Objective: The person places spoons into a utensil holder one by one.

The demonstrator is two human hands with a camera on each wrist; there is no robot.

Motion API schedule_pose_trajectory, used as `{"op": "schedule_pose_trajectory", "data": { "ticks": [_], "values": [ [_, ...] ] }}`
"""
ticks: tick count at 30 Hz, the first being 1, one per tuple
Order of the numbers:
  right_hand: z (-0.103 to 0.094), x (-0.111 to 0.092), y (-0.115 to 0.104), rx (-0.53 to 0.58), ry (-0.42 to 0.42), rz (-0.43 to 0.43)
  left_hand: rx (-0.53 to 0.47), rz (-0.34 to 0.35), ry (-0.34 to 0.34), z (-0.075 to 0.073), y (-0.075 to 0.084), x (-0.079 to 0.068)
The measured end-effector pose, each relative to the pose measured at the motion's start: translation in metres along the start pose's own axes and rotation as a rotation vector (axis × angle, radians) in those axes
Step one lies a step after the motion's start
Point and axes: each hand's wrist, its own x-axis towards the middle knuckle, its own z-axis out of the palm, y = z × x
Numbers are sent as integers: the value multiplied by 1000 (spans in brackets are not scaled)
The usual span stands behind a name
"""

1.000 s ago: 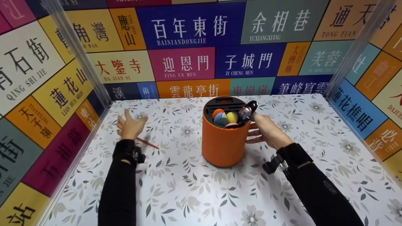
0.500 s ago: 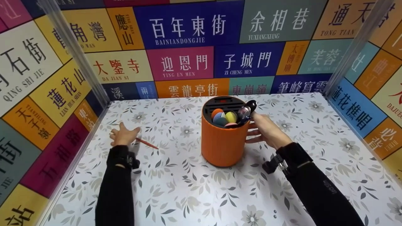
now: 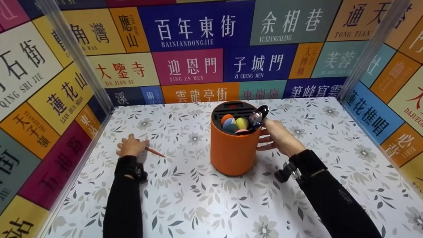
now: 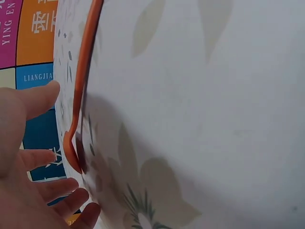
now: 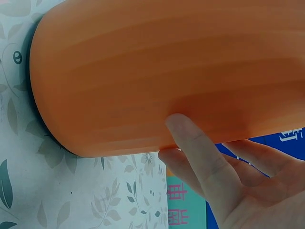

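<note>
An orange spoon [image 3: 156,152] lies on the patterned tabletop, its handle toward the middle. My left hand [image 3: 130,146] is at its left end, low over the table; in the left wrist view the thumb and fingers are spread on either side of the spoon's bowl [image 4: 72,155]. An orange cylindrical utensil holder [image 3: 234,153] stands upright. My right hand [image 3: 283,137] touches its right side, with extended fingers [image 5: 209,162] against the wall. Its black slotted top holds several coloured rounded pieces [image 3: 234,123] and dark, shiny spoon heads [image 3: 258,114] at the right rim.
White tabletop [image 3: 185,201] with a grey leaf and flower print runs under everything. Behind it and at both sides rise walls [image 3: 191,66] of coloured panels with Chinese lettering. Clear strips [image 3: 366,53] stand at the corners.
My left hand has come down and back toward the orange spoon's left end, its fingers less raised. The right hand and the holder stay in place; the view has shifted slightly.
</note>
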Motion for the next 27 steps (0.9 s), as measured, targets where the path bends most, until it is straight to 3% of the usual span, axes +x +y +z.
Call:
{"op": "schedule_pose_trajectory", "data": {
  "ticks": [7, 17, 27],
  "values": [
    [-1, -2, 1, 3, -15, -10, 3, 15, 10, 1, 2, -3],
    [-3, -2, -1, -3, -7, -5, -21, 99, 13, -1, 8, -8],
    [-1, -1, 0, -23, -16, -14, -7, 108, 27, 8, 1, -3]
  ]
}}
